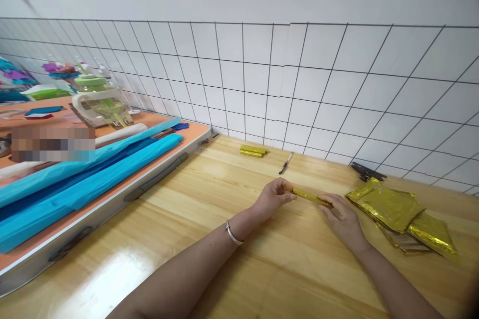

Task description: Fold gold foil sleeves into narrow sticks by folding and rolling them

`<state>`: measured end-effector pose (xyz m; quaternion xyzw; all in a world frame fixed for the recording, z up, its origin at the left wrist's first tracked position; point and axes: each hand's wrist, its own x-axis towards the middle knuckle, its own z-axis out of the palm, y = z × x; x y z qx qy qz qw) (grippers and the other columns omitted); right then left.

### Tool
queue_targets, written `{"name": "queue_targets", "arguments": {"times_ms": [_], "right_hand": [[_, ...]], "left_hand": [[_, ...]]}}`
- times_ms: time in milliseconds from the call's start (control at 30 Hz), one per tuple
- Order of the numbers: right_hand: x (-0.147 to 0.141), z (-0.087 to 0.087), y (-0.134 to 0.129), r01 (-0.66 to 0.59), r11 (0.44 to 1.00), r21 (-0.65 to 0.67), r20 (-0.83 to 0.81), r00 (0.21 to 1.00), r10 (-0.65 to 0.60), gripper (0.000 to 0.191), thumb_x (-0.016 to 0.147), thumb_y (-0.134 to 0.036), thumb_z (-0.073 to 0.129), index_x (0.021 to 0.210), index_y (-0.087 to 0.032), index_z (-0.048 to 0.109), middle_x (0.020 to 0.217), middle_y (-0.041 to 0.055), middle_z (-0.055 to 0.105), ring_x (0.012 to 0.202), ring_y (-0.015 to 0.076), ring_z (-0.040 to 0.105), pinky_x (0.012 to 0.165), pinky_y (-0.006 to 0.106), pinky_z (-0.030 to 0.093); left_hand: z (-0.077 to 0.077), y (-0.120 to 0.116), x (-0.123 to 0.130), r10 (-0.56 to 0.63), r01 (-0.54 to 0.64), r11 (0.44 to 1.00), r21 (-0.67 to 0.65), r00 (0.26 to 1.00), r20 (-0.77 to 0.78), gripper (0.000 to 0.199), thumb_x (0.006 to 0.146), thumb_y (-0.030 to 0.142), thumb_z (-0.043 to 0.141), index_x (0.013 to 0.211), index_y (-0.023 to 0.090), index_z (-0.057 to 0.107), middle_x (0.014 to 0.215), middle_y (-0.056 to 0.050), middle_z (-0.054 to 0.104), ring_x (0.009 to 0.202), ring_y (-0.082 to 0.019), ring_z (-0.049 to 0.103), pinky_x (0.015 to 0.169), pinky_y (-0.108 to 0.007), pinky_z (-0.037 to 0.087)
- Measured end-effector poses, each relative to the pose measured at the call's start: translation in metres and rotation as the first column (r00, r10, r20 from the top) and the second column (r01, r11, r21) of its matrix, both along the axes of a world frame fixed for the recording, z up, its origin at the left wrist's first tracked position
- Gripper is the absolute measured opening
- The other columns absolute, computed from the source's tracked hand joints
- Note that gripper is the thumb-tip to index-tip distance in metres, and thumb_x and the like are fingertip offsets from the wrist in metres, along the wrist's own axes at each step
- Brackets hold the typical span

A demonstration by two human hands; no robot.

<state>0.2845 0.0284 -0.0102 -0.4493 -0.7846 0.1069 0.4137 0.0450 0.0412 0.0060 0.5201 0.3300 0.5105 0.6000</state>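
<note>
Between my two hands a thin gold foil roll (310, 196) is held just over the wooden table. My left hand (275, 198) pinches its left end, and a bracelet circles that wrist. My right hand (342, 217) grips the right end, its fingers partly covering the foil. Flat gold foil packets (392, 204) lie in an overlapping pile to the right of my right hand. Farther back, near the wall, rest gold foil rolls (253, 151) side by side. A pen (286, 163) lies beyond my left hand.
A black clip-like object (368, 171) lies by the tiled wall (262, 79). On the left, an orange folding table (198, 129) bears long blue paper rolls (112, 179) and a green-lidded bottle (101, 102). The wooden table (179, 219) extends beneath my arms.
</note>
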Motion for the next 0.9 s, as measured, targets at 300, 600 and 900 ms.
{"name": "queue_targets", "arguments": {"times_ms": [300, 600, 900], "right_hand": [[-0.003, 0.001, -0.002, -0.077, 0.996, 0.035, 0.076, 0.994, 0.074, 0.024, 0.085, -0.031, 0.050, 0.108, -0.026, 0.058, 0.101, 0.0066, 0.062, 0.095, 0.0226, 0.056, 0.083, 0.042, 0.047], [-0.006, 0.001, -0.006, -0.039, 0.987, -0.156, -0.137, 0.990, 0.017, 0.026, 0.081, -0.033, 0.057, 0.105, -0.024, 0.059, 0.103, 0.0065, 0.062, 0.094, 0.0217, 0.058, 0.085, 0.040, 0.047], [-0.029, 0.016, -0.027, -0.360, 0.788, -0.499, -0.460, 0.881, 0.111, 0.036, 0.076, -0.037, 0.064, 0.108, -0.021, 0.058, 0.105, 0.0070, 0.064, 0.097, 0.0220, 0.060, 0.086, 0.038, 0.048]], "left_hand": [[0.002, -0.004, 0.004, 0.053, -0.056, 0.997, 0.062, 0.998, 0.046, 0.032, 0.066, 0.026, 0.072, 0.088, 0.014, 0.053, 0.070, 0.004, 0.051, 0.057, -0.005, 0.051, 0.059, -0.021, 0.042], [0.014, -0.015, 0.006, 0.192, -0.177, 0.958, 0.224, 0.980, -0.049, 0.036, 0.066, 0.024, 0.073, 0.096, 0.017, 0.054, 0.077, 0.002, 0.051, 0.066, -0.007, 0.048, 0.062, -0.020, 0.040], [0.021, -0.029, 0.014, -0.022, 0.039, 0.981, 0.189, 0.995, -0.092, 0.053, 0.070, 0.030, 0.071, 0.119, 0.020, 0.051, 0.097, -0.006, 0.058, 0.067, -0.009, 0.051, 0.063, -0.023, 0.043]]}}
